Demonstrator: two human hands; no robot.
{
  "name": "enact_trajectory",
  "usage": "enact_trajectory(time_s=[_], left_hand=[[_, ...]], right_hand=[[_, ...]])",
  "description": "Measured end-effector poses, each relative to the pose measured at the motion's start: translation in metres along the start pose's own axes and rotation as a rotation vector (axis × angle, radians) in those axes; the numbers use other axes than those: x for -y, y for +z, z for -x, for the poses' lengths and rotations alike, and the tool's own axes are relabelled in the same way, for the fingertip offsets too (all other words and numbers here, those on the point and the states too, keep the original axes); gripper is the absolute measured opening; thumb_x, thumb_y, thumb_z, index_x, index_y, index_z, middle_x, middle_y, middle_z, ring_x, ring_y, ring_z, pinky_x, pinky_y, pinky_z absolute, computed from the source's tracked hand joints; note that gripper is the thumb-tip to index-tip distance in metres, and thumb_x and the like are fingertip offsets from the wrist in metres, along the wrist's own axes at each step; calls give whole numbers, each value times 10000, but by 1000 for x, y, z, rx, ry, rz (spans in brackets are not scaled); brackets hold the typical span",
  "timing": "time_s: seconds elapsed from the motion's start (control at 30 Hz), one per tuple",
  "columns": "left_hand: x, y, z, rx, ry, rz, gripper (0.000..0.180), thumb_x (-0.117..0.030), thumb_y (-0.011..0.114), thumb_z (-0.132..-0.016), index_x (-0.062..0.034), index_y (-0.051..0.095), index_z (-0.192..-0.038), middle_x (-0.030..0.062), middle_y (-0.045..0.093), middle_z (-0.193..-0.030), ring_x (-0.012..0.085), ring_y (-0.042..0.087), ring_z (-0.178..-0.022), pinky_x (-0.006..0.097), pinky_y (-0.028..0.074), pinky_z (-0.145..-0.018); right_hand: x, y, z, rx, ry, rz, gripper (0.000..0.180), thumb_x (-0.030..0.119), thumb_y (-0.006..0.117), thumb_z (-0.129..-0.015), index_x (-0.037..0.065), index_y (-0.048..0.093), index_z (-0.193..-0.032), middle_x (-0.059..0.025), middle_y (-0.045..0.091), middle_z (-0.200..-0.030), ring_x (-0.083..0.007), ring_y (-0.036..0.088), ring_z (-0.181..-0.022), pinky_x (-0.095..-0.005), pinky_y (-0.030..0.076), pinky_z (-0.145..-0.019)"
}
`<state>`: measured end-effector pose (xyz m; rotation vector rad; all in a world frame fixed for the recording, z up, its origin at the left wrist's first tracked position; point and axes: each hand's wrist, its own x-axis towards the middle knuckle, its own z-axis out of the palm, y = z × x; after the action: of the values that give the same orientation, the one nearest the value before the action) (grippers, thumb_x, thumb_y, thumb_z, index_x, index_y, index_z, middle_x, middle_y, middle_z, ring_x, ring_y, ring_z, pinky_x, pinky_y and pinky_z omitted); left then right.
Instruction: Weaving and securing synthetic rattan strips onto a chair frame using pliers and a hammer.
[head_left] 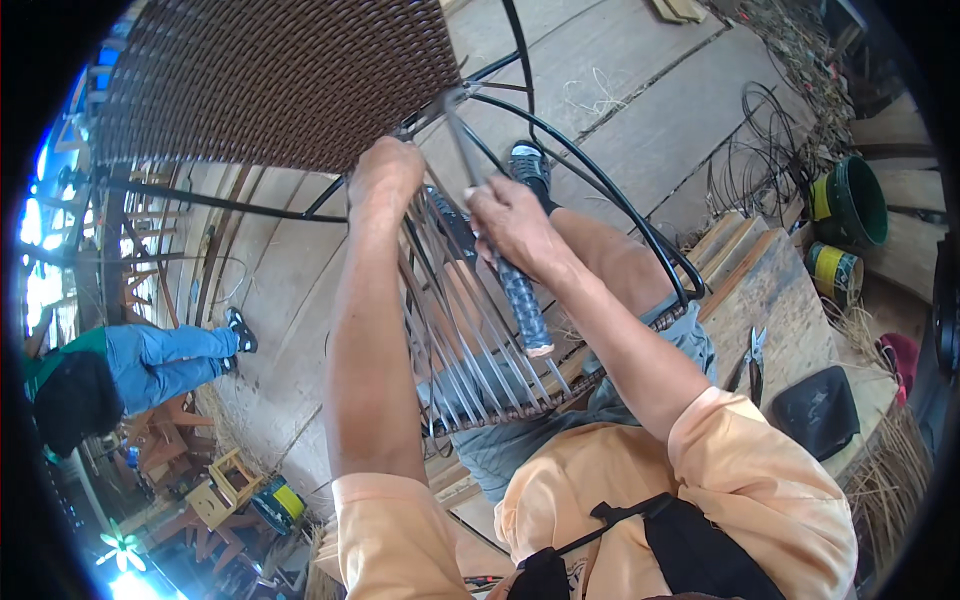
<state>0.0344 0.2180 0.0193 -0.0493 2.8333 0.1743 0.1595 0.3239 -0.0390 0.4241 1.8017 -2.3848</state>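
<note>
A black metal chair frame lies tipped across my lap, with a brown woven panel at the top and several grey strands stretched down to a woven edge. My left hand is closed around the strands near the frame's upper bar. A hammer with a taped grey handle is gripped in my right hand, its head up by the frame corner next to my left hand.
A pair of pliers and a black pouch lie on the wooden bench at my right. Green buckets and wire coils stand at far right. Another person in blue trousers sits at left among small wooden stools.
</note>
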Motion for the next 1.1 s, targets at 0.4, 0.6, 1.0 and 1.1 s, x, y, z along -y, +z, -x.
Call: enact_trajectory(time_s=[0.4,0.6,1.0,1.1], left_hand=[[43,48,109,-221,35,358,345,-281,460,-875,43,575,-908,283,616,-814,435,599,-828,494,463,-751],[67,45,94,-291,42,348,299,-245,486,-862,37,582,-884,270,617,-792,435,603,-798,493,472,-716],[70,39,47,-256,68,309,367,-305,458,-877,31,597,-926,276,616,-908,428,588,-905,492,452,-806],[79,40,38,-197,35,353,403,-323,440,-871,37,596,-964,291,604,-937,436,567,-951,487,434,-839]], right_hand=[[32,-5,44,-66,53,-31,263,296,541,-883,74,475,-760,5,474,-595,-87,480,-442,-221,384,-386],[18,24,47,0,20,-10,264,287,541,-887,68,472,-756,-5,474,-599,-94,473,-428,-231,363,-364],[16,37,38,-41,13,75,290,298,519,-883,57,465,-732,-24,484,-581,-106,480,-469,-246,376,-444],[10,40,33,-53,20,57,289,295,527,-879,55,460,-733,-25,482,-592,-107,478,-454,-247,373,-424]])
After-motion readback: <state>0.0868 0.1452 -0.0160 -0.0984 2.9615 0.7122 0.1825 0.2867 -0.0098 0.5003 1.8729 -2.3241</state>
